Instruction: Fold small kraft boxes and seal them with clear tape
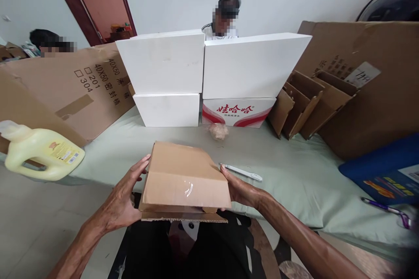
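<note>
A small brown cardboard box [183, 168] is held between both hands at the table's front edge, above the lap. Shiny clear tape crosses its near side, and a gap shows between the flaps along the bottom. My left hand [126, 198] grips the left side, thumb at the lower near corner and fingers toward the far corner. On the right side my right hand [241, 188] holds the box, its thumb near the top edge and the other fingers hidden. Just beyond that thumb lies a slim white tool [244, 172] resembling a box cutter.
White boxes [163, 65] stand stacked at the back, beside a crumpled clear wad [218, 131]. A yellow detergent jug [46, 152] is left; a blue container [386, 170] and purple item [388, 209] are right. Folded cartons [304, 104] lean right. Two people sit beyond.
</note>
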Available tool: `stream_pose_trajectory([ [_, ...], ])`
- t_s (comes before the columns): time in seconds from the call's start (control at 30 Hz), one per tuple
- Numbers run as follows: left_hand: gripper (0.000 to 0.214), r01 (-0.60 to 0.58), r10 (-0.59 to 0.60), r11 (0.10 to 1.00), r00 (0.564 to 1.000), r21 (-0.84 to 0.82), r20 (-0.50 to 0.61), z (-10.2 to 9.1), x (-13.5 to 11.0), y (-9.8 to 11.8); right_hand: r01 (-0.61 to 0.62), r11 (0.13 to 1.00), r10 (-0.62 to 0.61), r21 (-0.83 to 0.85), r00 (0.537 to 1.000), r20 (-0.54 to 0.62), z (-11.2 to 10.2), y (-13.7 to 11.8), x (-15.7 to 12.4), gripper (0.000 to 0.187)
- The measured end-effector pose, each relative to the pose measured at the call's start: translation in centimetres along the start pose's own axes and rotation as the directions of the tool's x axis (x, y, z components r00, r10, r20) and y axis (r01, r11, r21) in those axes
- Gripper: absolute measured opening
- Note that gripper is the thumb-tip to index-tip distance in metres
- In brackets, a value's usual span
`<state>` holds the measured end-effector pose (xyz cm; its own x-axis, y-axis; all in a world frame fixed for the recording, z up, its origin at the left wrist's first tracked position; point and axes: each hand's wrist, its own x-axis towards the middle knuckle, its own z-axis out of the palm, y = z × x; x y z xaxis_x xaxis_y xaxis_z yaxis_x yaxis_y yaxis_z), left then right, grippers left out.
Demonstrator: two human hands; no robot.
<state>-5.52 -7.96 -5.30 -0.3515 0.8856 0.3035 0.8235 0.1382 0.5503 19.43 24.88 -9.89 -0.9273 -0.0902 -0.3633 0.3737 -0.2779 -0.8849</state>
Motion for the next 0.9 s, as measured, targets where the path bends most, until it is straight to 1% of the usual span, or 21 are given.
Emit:
stream_pose_trajectory([
  [0.07,0.130,-0.021,0.021,1.000,1.000,0.003,0.021,-0.2,0.4,-0.2,-0.002,1.000,0.002,-0.002,1.000,0.019,-0.2,-0.2,0.2,0.094],
  [0.13,0.128,-0.007,0.007,1.000,1.000,0.007,0.030,-0.3,0.6,-0.3,0.001,1.000,-0.001,-0.015,1.000,0.009,-0.4,-0.5,0.4,0.096],
  [0.2,0.126,0.016,-0.016,1.000,1.000,-0.007,0.008,-0.2,0.8,-0.1,-0.019,0.999,0.018,-0.028,0.999,-0.040,-0.4,-0.9,0.4,0.097],
  [0.33,0.126,0.081,-0.084,0.994,0.996,-0.080,-0.031,0.1,1.1,1.0,-0.055,0.996,0.045,-0.064,0.989,-0.143,-0.5,-1.7,0.5,0.098],
  [0.43,0.128,0.116,-0.122,0.987,0.991,-0.110,-0.049,0.5,1.2,1.2,-0.028,0.984,-0.002,-0.177,0.986,-0.169,-1.0,-2.5,0.8,0.094],
  [0.5,0.132,0.143,-0.152,0.984,0.985,-0.104,-0.083,0.8,1.2,0.6,0.019,0.956,-0.090,-0.291,0.969,-0.232,-1.2,-3.3,0.8,0.091],
  [0.53,0.135,0.164,-0.173,0.982,0.981,-0.098,-0.091,1.0,1.2,0.1,0.054,0.936,-0.166,-0.348,0.939,-0.300,-1.1,-3.9,0.8,0.089],
  [0.57,0.138,0.188,-0.196,0.977,0.976,-0.097,-0.091,1.2,1.2,-0.4,0.094,0.909,-0.263,-0.407,0.886,-0.382,-0.8,-4.4,0.6,0.087],
  [0.6,0.139,0.211,-0.220,0.972,0.972,-0.104,-0.084,1.5,1.1,-0.8,0.136,0.872,-0.373,-0.471,0.807,-0.458,-0.4,-5.1,0.3,0.083],
  [0.63,0.139,0.232,-0.241,0.965,0.968,-0.120,-0.074,1.7,1.1,-1.2,0.176,0.821,-0.488,-0.544,0.711,-0.506,0.2,-5.6,0.1,0.077],
  [0.67,0.140,0.247,-0.258,0.959,0.964,-0.140,-0.065,2.0,1.1,-1.6,0.211,0.752,-0.596,-0.624,0.622,-0.508,1.0,-6.2,-0.2,0.070],
  [0.7,0.140,0.258,-0.270,0.953,0.961,-0.161,-0.062,2.2,1.0,-1.8,0.244,0.667,-0.691,-0.704,0.556,-0.462,1.8,-6.7,-0.4,0.062],
  [0.73,0.140,0.264,-0.279,0.947,0.958,-0.181,-0.065,2.3,0.9,-1.8,0.275,0.571,-0.766,-0.774,0.518,-0.381,2.5,-7.0,-0.5,0.054],
  [0.77,0.140,0.265,-0.284,0.944,0.956,-0.197,-0.073,2.4,0.8,-1.8,0.305,0.475,-0.817,-0.825,0.501,-0.285,3.2,-7.3,-0.5,0.047],
  [0.83,0.139,0.245,-0.272,0.945,0.957,-0.216,-0.101,2.4,0.8,-1.5,0.341,0.319,-0.859,-0.885,0.498,-0.118,4.1,-7.8,-0.2,0.037],
  [0.9,0.131,0.197,-0.228,0.958,0.964,-0.210,-0.135,2.1,0.9,-1.1,0.330,0.224,-0.859,-0.917,0.512,-0.026,4.6,-8.1,0.3,0.032],
])
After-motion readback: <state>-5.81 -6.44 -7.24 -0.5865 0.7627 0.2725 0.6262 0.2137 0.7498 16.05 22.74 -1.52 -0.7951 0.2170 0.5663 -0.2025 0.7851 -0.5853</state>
